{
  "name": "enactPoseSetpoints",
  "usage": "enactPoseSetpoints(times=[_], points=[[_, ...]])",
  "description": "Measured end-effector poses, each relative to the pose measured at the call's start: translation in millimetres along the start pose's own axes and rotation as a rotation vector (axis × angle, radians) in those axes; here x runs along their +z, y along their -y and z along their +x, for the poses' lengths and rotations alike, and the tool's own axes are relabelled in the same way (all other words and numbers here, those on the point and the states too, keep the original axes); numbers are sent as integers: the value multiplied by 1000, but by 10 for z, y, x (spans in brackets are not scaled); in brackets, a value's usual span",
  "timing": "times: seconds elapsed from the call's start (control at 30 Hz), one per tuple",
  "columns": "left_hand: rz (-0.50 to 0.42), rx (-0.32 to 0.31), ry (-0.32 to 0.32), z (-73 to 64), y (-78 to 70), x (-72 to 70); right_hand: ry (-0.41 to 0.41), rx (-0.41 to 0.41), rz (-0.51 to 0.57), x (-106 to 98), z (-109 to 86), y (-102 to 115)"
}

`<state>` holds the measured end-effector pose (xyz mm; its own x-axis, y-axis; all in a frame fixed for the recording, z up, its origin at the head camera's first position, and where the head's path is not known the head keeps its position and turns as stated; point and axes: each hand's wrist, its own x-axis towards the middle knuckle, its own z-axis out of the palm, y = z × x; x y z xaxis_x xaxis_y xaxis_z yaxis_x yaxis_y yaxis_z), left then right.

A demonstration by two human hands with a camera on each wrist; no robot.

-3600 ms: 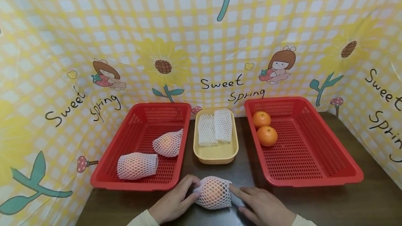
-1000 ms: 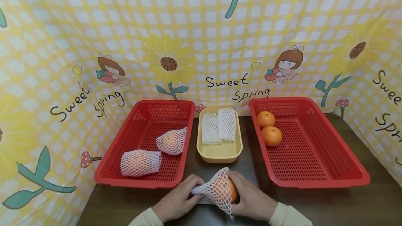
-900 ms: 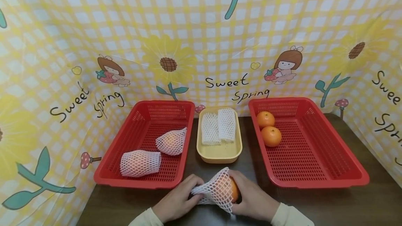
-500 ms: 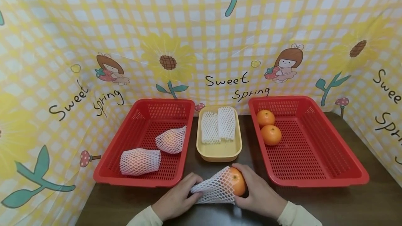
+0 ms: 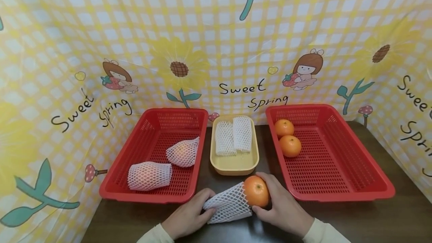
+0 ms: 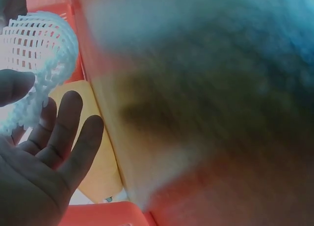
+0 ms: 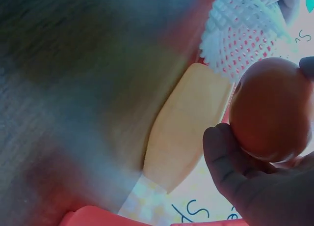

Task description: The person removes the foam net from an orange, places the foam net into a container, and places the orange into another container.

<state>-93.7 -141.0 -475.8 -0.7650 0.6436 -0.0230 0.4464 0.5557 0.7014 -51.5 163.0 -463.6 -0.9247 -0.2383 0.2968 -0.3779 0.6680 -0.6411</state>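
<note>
My left hand pinches the closed-up end of a white foam net sleeve between thumb and fingers, low over the table. My right hand grips an orange at the sleeve's right-hand opening. Nearly all of the orange shows outside the net, with its stem end up. In the right wrist view, the orange sits between thumb and fingers, beside the net's edge. The left wrist view shows the net under the left thumb, some fingers extended.
A red basket on the left holds two net-wrapped fruits. A yellow tray in the middle holds folded foam nets. The red basket on the right holds two bare oranges.
The orange, earlier inside the net, has come out to the right in my right hand. My left hand has stayed nearly in place, holding the net, which now lies flatter.
</note>
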Motion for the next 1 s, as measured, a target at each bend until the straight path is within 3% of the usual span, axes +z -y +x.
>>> enactPoseSetpoints(times=[0.13,0.47,0.83,1.0], points=[[0,-51,8,-15,1,-5,-1,10,-3,-23,9,44],[-1,-109,25,-26,23,-1,29,33,3,-161,41,165],[-7,-148,53,1,36,-1,-11,-18,-22,-288,71,188],[6,-130,41,0,44,6,-20,-22,-38,-363,92,196]])
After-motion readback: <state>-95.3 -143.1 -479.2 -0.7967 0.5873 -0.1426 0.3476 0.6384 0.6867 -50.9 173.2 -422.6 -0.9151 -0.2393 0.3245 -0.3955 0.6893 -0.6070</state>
